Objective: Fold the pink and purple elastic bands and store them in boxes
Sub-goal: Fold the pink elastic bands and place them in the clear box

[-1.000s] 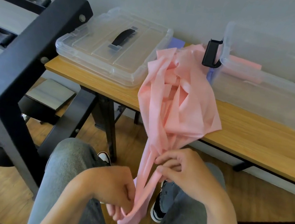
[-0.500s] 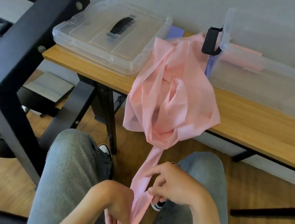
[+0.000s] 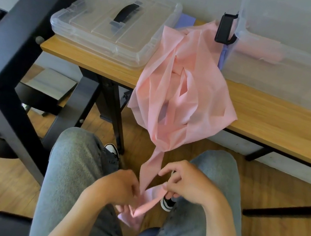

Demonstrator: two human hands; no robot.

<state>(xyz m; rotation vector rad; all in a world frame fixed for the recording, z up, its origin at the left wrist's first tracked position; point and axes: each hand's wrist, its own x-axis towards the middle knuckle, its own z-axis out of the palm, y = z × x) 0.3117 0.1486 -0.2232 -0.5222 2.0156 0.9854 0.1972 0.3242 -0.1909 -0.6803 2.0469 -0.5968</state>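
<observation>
Below, left hand (image 3: pixel 118 187) and right hand (image 3: pixel 187 183) both pinch end of pink band (image 3: pixel 183 93); rest heaped on table edge (image 3: pixel 272 125), beside clear box (image 3: pixel 284 77).

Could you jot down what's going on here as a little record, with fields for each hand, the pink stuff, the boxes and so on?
left hand: grips the pink band's lower end
right hand: pinches the same end
pink band: crumpled heap on the table, hanging over the edge
purple band: sliver visible behind the pink heap
lidded box: left, closed
open box: right, something pink inside
table: wooden
</observation>
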